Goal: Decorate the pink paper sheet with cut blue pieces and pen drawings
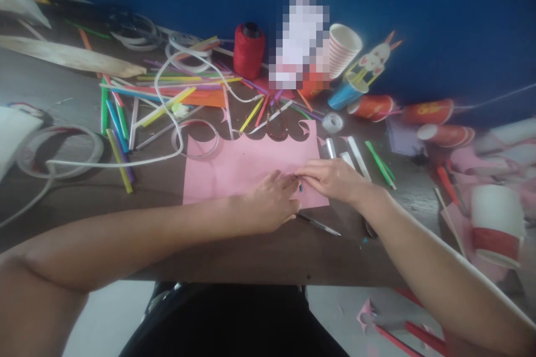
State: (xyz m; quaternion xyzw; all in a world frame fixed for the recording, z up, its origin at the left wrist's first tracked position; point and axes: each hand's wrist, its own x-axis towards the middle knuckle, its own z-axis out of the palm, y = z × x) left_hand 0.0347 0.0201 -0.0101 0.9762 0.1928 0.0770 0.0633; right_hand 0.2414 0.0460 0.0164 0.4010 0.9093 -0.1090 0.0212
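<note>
A sheet of pink paper [226,170] with scalloped cut-outs along its far edge lies flat in front of me. My left hand [272,203] rests over the sheet's right part, fingers bent inward and closed. My right hand [333,178] comes in from the right with fingertips pinched together, meeting the left fingertips. What they hold between them is too small to make out. A tiny blue bit [300,187] shows just below the fingertips. A pen [320,224] lies on the table [251,259] beside my left hand.
Coloured strips [167,92], white cable [113,163] and a red thread spool [249,53] lie behind and left. Paper cups [344,50], a rabbit figure [374,58] on a blue cup [347,93], and a roll of tape [332,122] stand back right. Pink scraps [366,315] lie below.
</note>
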